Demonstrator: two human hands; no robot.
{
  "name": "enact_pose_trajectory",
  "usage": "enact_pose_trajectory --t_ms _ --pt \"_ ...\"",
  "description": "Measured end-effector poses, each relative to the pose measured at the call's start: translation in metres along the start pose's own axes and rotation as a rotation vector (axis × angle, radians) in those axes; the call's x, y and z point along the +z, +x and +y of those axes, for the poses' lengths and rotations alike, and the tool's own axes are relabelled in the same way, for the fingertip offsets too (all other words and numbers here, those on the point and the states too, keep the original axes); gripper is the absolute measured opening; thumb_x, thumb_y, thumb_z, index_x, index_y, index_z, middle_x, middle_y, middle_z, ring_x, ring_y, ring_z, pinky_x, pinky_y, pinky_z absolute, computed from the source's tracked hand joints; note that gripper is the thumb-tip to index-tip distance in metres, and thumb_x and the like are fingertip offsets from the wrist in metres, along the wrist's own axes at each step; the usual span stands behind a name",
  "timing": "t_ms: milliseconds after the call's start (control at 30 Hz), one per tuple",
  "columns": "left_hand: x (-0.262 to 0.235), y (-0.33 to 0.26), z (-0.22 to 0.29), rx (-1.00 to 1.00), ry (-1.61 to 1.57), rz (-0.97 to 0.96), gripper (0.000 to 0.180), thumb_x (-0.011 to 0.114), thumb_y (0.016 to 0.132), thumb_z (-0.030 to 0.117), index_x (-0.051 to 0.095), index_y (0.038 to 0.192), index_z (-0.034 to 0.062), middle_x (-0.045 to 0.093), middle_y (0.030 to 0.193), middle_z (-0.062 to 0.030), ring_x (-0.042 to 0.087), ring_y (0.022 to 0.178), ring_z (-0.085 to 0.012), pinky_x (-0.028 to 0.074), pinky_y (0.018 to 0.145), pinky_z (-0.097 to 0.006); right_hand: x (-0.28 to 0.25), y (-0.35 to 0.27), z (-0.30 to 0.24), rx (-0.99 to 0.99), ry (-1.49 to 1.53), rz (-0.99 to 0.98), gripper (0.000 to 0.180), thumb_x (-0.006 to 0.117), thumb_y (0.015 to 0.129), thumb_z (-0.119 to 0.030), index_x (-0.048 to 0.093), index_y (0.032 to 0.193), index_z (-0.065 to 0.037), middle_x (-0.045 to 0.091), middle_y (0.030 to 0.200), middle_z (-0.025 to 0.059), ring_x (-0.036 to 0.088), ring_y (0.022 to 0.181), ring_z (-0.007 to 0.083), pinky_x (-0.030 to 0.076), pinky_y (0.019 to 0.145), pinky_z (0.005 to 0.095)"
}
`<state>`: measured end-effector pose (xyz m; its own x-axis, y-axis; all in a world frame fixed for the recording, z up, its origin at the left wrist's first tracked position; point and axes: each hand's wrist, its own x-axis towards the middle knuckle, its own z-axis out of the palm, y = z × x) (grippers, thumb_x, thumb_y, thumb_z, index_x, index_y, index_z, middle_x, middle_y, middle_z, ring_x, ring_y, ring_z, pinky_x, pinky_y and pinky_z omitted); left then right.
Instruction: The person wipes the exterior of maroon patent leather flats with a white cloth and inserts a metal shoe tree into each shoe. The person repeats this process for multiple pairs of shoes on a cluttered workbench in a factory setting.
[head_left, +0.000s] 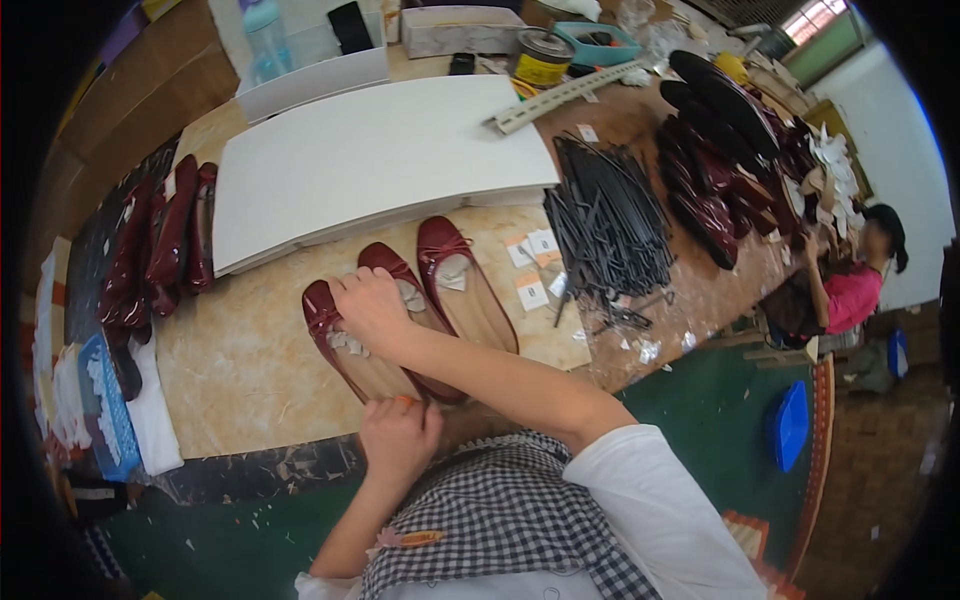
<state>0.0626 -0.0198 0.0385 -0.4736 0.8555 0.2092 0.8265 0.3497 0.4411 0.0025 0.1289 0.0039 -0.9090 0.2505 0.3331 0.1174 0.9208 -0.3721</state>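
Note:
Three dark red glossy ballet flats with bows lie side by side on the table, toes pointing away from me. The left ballet flat (319,303) has crumpled white paper inside its toe. My left hand (398,437) is closed at its heel end. Bent over its front, my right hand (372,312) has its fingers at the edge of the opening, partly covering the middle ballet flat (384,258). The right ballet flat (444,237) lies untouched, also stuffed with paper (454,272). My right forearm crosses over the middle shoe, and my fingertips are partly hidden.
A white board stack (380,150) lies beyond the shoes. To its right are black strips (612,215), small white tags (530,290) and piled red shoes (705,190). More red shoes (170,230) and a blue basket (112,410) stand left. A person (850,280) sits at far right.

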Motion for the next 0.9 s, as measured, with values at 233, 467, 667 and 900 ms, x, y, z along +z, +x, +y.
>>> enact_pose_trajectory --t_ms 233,467,667,900 --pt "-0.027 -0.02 -0.058 -0.509 -0.293 0.288 0.033 0.06 0.084 0.012 0.062 0.113 -0.0022 0.064 0.08 -0.0109 0.059 0.071 -0.0223 0.047 0.068 -0.033 -0.139 -0.085 0.148 0.451 -0.138 0.294 0.017 0.06 0.085 -0.014 0.064 0.099 -0.006 0.067 0.093 0.0116 0.065 0.083 0.0304 0.053 0.072 0.0395" --pt "-0.008 -0.006 -0.067 -0.641 -0.751 0.193 0.055 0.051 0.083 0.007 0.047 0.137 -0.0024 0.066 0.095 -0.0119 0.061 0.08 -0.0154 0.049 0.074 -0.027 -0.151 -0.103 0.233 0.614 -0.664 -0.038 0.009 0.058 0.085 -0.012 0.061 0.085 -0.004 0.067 0.079 0.0188 0.069 0.072 0.0321 0.056 0.062 0.039" --pt "-0.01 -0.009 -0.07 -0.448 -2.283 -0.052 0.06 0.05 0.091 0.041 0.045 0.133 -0.0022 0.056 0.126 -0.018 0.059 0.11 -0.03 0.052 0.09 -0.043 -0.193 -0.118 0.206 0.643 -0.464 0.091 0.014 0.058 0.083 -0.014 0.061 0.082 0.0 0.065 0.072 0.0232 0.066 0.071 0.0408 0.053 0.064 0.05" --pt "0.001 0.036 -0.05 -0.761 -1.644 0.323 0.067 0.045 0.093 0.049 0.039 0.139 0.0005 0.053 0.132 -0.0186 0.057 0.116 -0.0298 0.046 0.1 -0.043 -0.186 -0.095 0.014 0.507 0.742 -0.163 0.044 0.066 0.087 -0.01 0.057 0.131 -0.008 0.051 0.05 -0.0027 0.047 0.046 0.0039 0.036 0.046 0.023"
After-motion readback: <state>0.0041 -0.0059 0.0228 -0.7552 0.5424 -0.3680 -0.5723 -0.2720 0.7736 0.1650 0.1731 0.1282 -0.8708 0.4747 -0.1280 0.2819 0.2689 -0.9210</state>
